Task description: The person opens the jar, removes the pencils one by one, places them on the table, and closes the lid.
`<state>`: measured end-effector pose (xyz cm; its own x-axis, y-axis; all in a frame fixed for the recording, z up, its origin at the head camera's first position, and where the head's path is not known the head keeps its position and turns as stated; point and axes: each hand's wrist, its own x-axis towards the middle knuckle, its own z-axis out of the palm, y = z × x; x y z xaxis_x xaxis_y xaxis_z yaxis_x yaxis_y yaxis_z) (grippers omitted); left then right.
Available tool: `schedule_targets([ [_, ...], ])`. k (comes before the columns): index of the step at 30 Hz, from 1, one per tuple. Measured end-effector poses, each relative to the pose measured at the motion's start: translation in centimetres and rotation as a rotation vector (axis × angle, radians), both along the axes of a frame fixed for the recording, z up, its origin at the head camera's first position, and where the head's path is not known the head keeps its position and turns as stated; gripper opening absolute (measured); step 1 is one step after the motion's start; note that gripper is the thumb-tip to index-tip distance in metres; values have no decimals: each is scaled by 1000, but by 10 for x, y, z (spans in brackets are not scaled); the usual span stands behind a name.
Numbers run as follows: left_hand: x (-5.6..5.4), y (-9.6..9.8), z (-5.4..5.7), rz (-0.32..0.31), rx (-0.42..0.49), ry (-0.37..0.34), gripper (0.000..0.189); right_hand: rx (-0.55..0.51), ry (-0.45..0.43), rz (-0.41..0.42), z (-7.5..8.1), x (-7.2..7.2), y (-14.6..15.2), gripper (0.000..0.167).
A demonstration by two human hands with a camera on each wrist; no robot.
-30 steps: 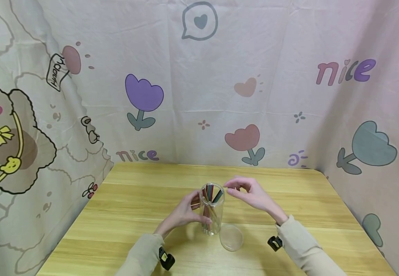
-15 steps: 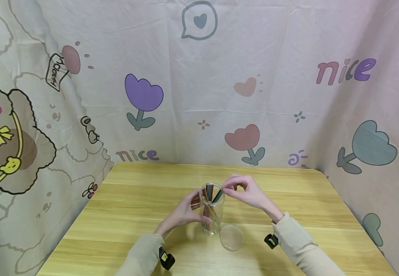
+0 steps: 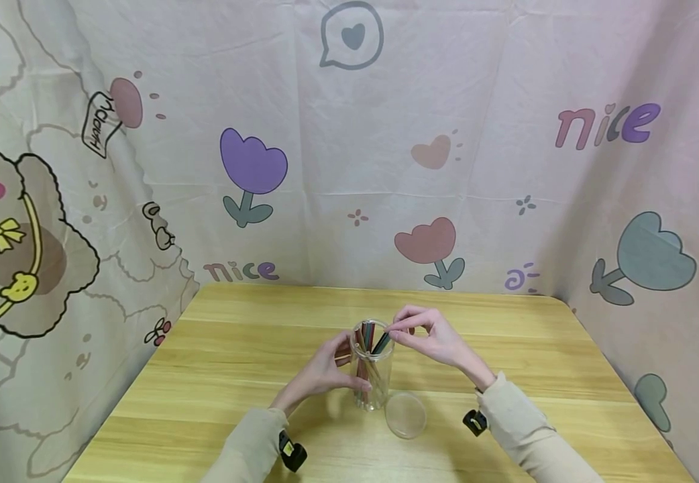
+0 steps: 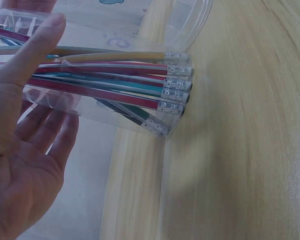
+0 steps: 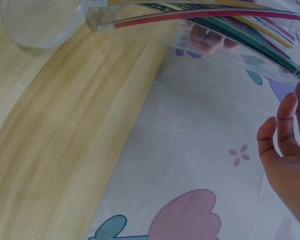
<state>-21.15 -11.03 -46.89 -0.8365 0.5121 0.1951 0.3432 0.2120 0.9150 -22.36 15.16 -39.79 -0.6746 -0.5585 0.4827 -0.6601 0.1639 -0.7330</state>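
A clear jar (image 3: 381, 384) stands upright on the table, holding several coloured pencils (image 4: 115, 80) with their eraser ends at the bottom. My left hand (image 3: 327, 369) grips the jar from its left side, thumb across the front. At the right of the rim, the thumb and forefinger of my right hand (image 3: 434, 337) pinch the upper end of a dark green pencil (image 3: 381, 344) that leans against the rim. In the right wrist view those fingertips are partly cut off by the frame edge, while the other fingers (image 5: 287, 122) are loosely curled.
A round clear lid (image 3: 406, 417) lies flat on the wooden table (image 3: 235, 376), just right of the jar's base. A printed cloth (image 3: 349, 201) hangs behind the table and along both sides. Each wrist bears a small black camera (image 3: 292, 453).
My right hand has moved left to the jar's rim, and its thumb and forefinger have closed on the dark green pencil's end. The left hand and jar have stayed in place.
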Motion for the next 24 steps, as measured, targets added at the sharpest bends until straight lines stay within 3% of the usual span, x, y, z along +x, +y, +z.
schedule_targets([
  [11,0,0,1,2,-7,29,82,12,33,53,6,-3,-6,13],
  [16,0,0,1,4,-10,28,82,20,-103,91,11,-10,-6,15],
  [24,-1,0,-1,3,-16,28,83,42,-348,26,18,-16,-12,19],
])
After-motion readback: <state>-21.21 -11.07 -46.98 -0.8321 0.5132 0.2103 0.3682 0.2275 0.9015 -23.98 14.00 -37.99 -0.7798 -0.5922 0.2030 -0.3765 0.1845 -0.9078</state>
